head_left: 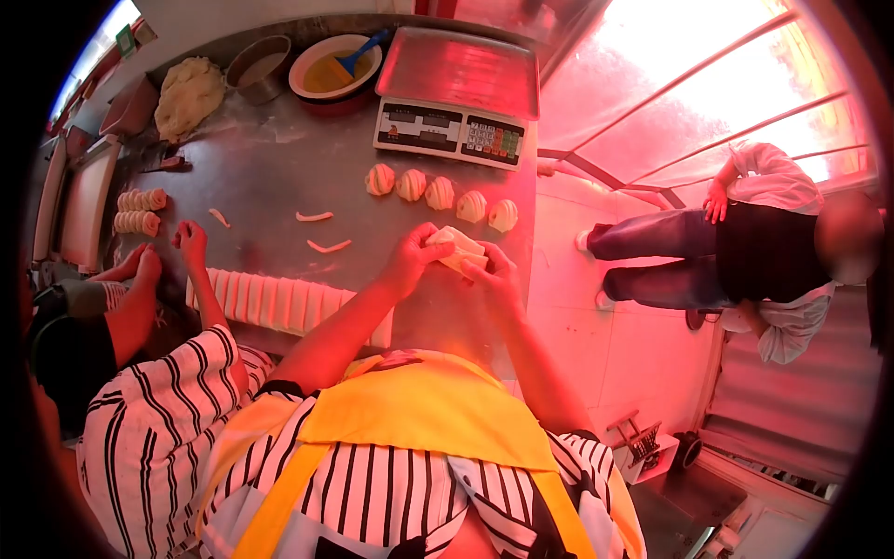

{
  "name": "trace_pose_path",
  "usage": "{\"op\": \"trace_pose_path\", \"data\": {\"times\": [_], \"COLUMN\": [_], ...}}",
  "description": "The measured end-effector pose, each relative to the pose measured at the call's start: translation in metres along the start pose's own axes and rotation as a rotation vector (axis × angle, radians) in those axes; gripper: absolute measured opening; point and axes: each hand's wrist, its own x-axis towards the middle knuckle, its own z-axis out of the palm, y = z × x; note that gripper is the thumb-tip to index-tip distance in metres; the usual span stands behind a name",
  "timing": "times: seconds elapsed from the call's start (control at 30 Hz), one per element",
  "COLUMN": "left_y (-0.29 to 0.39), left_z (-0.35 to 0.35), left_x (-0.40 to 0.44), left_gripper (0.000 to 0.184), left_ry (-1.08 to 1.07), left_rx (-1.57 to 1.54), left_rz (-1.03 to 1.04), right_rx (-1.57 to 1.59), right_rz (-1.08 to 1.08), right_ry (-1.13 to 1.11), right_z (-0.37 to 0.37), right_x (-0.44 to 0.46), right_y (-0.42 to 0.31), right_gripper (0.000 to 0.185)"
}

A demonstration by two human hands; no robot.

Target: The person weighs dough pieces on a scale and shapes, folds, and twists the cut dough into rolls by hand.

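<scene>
From my remote view, the bare left hand (pixel 408 265) and bare right hand (pixel 500 279) pinch a pale, folded dough piece (pixel 463 244), likely light, soft and tearable, best held gently by its ends, nearer than the white, steel-topped scale (pixel 447 130).

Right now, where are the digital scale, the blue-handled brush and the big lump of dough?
Digital scale (pixel 447 129): head view, front panel.
Blue-handled brush (pixel 363 54): head view, handle.
Lump of dough (pixel 189 98): head view, middle.

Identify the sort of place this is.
Probably a small bakery or dough kitchen: a pale lump of raw dough, a white digital weighing scale with a metal tray, and a row of shaped, striped dough pieces share a metal worktop.
</scene>
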Motion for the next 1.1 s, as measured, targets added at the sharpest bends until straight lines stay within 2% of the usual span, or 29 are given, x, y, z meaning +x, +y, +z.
{"op": "trace_pose_path", "data": {"times": [0.07,0.17,0.27,0.37,0.47,0.57,0.67,0.77,0.87,0.97,1.07,1.1], "left_y": [0.013,0.014,0.015,0.033,0.023,0.024,0.02,0.018,0.019,0.005,-0.001,0.0], "left_z": [0.009,0.001,-0.005,-0.001,-0.005,-0.001,-0.017,-0.009,0.012,0.017,0.023,0.023], "left_x": [-0.006,-0.007,-0.005,-0.012,-0.008,-0.007,-0.003,0.0,0.006,0.01,0.012,0.012], "left_gripper": [0.025,0.022,0.025,0.027,0.025,0.026,0.03,0.037,0.044,0.048,0.047,0.043], "left_ry": [-0.051,-0.128,-0.15,-0.197,-0.159,-0.086,-0.347,-0.261,-0.25,-0.011,0.015,0.052], "left_rx": [-0.108,-0.147,-0.114,-0.398,-0.184,0.273,0.275,0.179,0.064,-0.132,-0.183,-0.176], "left_rz": [-0.049,-0.19,-0.257,-0.31,-0.211,-0.19,-0.178,-0.35,-0.125,-0.043,-0.004,-0.05], "right_rx": [0.058,-0.031,-0.141,0.02,-0.039,-0.195,-0.191,-0.319,0.073,0.005,0.011,0.034], "right_rz": [0.03,0.111,0.095,0.086,0.095,0.047,0.097,0.033,0.033,0.047,0.139,0.168], "right_ry": [0.004,-0.12,-0.164,-0.153,-0.213,-0.182,-0.238,-0.243,-0.038,-0.028,-0.043,-0.039], "right_z": [-0.003,-0.013,-0.016,-0.017,-0.023,-0.029,-0.035,-0.029,-0.019,-0.015,0.001,0.002], "right_x": [0.002,0.006,0.01,0.015,0.022,0.031,0.032,0.037,0.039,0.033,0.019,0.015], "right_y": [-0.002,-0.011,-0.019,-0.023,-0.02,-0.004,-0.009,-0.012,-0.012,0.0,-0.008,-0.011], "right_gripper": [0.039,0.038,0.038,0.039,0.041,0.043,0.046,0.044,0.039,0.034,0.034,0.034]}}
